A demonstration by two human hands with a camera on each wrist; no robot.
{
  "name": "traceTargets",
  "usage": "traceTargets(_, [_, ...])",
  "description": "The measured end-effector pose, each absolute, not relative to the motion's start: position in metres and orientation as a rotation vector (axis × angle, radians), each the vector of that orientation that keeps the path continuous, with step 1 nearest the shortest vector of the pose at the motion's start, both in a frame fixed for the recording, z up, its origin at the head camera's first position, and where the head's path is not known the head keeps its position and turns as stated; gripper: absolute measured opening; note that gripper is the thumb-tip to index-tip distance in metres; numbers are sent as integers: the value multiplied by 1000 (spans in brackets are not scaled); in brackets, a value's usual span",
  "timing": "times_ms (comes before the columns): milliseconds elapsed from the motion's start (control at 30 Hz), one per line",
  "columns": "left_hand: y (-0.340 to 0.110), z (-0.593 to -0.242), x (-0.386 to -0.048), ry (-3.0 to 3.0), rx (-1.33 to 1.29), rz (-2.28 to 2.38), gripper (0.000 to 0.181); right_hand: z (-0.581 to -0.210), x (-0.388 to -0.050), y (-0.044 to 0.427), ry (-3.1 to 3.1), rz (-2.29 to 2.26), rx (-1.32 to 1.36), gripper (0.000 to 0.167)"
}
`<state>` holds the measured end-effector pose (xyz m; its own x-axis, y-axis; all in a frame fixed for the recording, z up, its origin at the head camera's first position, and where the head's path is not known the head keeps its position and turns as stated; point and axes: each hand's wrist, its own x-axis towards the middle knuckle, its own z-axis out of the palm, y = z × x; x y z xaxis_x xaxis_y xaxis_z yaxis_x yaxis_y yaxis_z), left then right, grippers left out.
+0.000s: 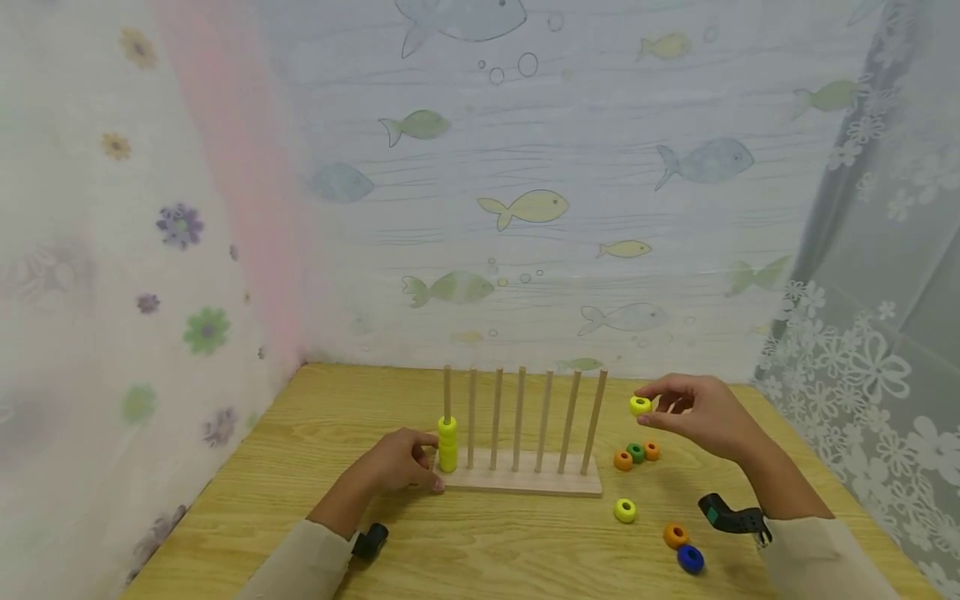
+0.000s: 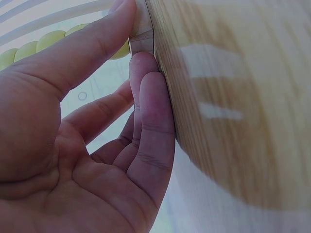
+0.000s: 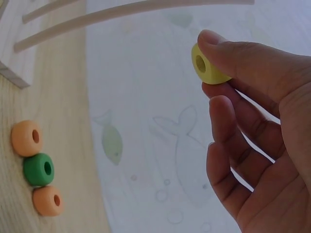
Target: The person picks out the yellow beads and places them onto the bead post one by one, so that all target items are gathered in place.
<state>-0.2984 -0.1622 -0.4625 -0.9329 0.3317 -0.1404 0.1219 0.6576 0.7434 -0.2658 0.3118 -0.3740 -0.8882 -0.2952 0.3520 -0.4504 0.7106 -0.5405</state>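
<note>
A wooden peg rack (image 1: pixel 517 479) with several upright pegs stands on the table. Several yellow beads (image 1: pixel 447 446) are stacked on its leftmost peg. My left hand (image 1: pixel 401 460) grips the left end of the rack's base, with thumb and fingers against the wood (image 2: pixel 142 41). Above the table, right of the rack, my right hand (image 1: pixel 701 412) pinches a yellow bead (image 3: pixel 209 68) between thumb and index finger. The bead's hole shows in the right wrist view, and its other fingers are loosely bent.
Below the right hand, a green bead (image 1: pixel 636 452) lies between two orange beads (image 3: pixel 26 138). Nearer the front lie a yellow bead (image 1: pixel 625 510), an orange bead (image 1: pixel 676 535) and a blue bead (image 1: pixel 691 558). A fish-print curtain (image 1: pixel 525 250) hangs behind the table.
</note>
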Motion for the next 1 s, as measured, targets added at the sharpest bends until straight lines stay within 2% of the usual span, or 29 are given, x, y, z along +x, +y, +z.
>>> traceTargets(1000, [-162, -462, -300, 2616, 375, 1135, 78, -345, -262, 300, -2568, 841, 639, 26])
